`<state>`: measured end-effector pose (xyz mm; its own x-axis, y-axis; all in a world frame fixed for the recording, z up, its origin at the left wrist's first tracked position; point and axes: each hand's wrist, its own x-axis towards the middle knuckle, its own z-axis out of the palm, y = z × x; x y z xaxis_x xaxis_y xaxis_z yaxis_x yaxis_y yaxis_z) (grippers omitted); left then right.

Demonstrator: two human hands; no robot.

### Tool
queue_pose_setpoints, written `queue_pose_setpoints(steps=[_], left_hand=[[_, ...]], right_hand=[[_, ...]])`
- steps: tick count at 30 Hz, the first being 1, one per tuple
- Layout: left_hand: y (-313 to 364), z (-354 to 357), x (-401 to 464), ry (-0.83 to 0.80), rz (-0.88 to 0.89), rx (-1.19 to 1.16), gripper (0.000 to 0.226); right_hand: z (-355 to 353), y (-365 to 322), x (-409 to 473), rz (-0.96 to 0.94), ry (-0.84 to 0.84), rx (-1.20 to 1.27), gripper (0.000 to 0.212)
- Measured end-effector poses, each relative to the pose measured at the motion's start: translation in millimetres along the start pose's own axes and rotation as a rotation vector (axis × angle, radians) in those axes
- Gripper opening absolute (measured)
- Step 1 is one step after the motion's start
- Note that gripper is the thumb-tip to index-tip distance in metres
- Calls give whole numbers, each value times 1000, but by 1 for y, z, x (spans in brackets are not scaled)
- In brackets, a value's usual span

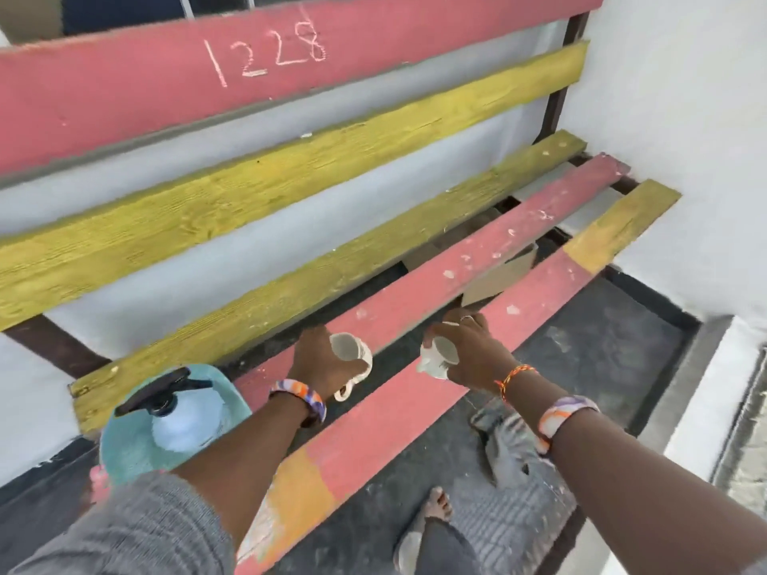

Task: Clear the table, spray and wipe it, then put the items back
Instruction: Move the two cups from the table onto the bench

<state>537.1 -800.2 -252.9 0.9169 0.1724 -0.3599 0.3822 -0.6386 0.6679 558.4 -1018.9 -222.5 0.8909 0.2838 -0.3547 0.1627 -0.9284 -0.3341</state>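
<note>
My left hand (321, 363) grips a white mug (352, 350), tipped on its side with the mouth facing me, just above the middle pink slat (477, 259) of the bench. My right hand (469, 350) holds a second white mug (438, 359), also tilted, over the gap between the middle slat and the front pink slat (386, 425). A clear spray bottle (182, 412) with a black trigger head stands on a light blue plate or cloth (137, 441) at the bench's left end, behind my left forearm.
The bench has a yellow rear slat (332, 259) and a pink and yellow backrest against a white wall. Cardboard pieces (494, 280) lie under the slats. A grey cloth (514, 454) lies on the dark floor by my bare foot (436, 508).
</note>
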Motion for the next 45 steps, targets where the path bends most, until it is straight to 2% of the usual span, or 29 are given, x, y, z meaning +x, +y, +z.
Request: queue_pose_setpoints(steps=[3, 7, 10, 15, 20, 24, 27, 31, 33, 35, 36, 39, 42, 45], left_hand=[[7, 23, 28, 98, -227, -125, 84], [14, 31, 53, 147, -422, -107, 85], [13, 35, 78, 179, -464, -32, 80], [10, 42, 117, 165, -542, 16, 84], [2, 59, 133, 117, -631, 9, 84], [-2, 69, 136, 98, -601, 65, 86], [-5, 73, 136, 110, -589, 25, 85], [-8, 78, 132, 253, -685, -256, 62], [-8, 80, 128, 293, -731, -362, 46], [-9, 82, 128, 302, -758, -415, 40], [-9, 83, 129, 307, -774, -435, 40], [-9, 82, 136, 320, -831, -529, 44], [-10, 81, 133, 280, -833, -492, 42], [-10, 79, 119, 253, -807, -287, 44]], right_hand=[[-6, 17, 38, -23, -101, 32, 46], [0, 24, 84, -57, -175, 48, 47], [6, 21, 116, -131, -195, -23, 59], [22, 12, 169, -251, -240, 1, 94], [38, 6, 206, -416, -315, -85, 96], [42, 10, 224, -538, -341, -159, 103], [41, 22, 228, -438, -342, -83, 104], [47, 36, 214, -189, -219, 178, 105], [54, 38, 205, 10, -192, 426, 96], [60, 33, 201, 209, -211, 681, 81], [64, 30, 201, 273, -220, 735, 71], [67, 20, 206, 307, -150, 670, 53], [64, 20, 202, 375, -187, 773, 53], [58, 26, 188, 416, -244, 777, 60]])
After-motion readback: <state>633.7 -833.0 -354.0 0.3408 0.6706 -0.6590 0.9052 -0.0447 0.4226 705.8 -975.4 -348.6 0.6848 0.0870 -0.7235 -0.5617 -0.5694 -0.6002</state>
